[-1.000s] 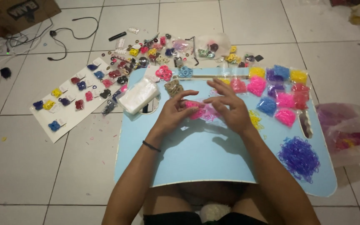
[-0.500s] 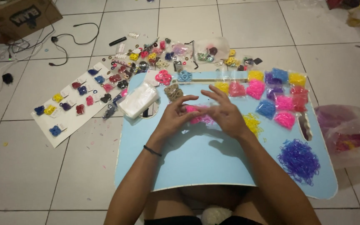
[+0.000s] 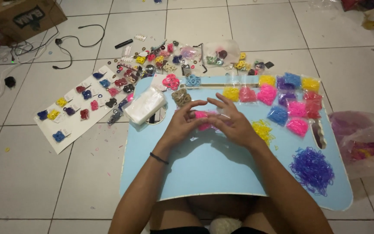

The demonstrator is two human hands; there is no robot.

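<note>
Looking down from a head-worn camera, the scene starts at far left with a white card (image 3: 72, 113) lying on the tiled floor (image 3: 22, 173), dotted with small blue, yellow, red and pink bow-shaped pieces. Just right of it, a flat stack of clear plastic bags (image 3: 144, 106) rests on the upper left corner of a light blue tabletop (image 3: 213, 169) that sits across the person's lap. Near the middle of this tabletop, the left hand (image 3: 182, 125) and the right hand (image 3: 232, 123) meet, fingertips pinched together on a small bundle of bright pink rubber bands (image 3: 203, 120), which sits between both hands just above the surface; both hands grip it with curled fingers. A loose heap of yellow bands (image 3: 262, 130) lies just beside the right hand. Farther right, small clear packets of bands (image 3: 297, 102) in yellow, pink, blue, purple and red lie in rows along the upper right part. A purple pile of bands (image 3: 312, 170) rests near the lower right edge. A crumpled plastic bag (image 3: 362, 141) lies on the floor at far right.
</note>
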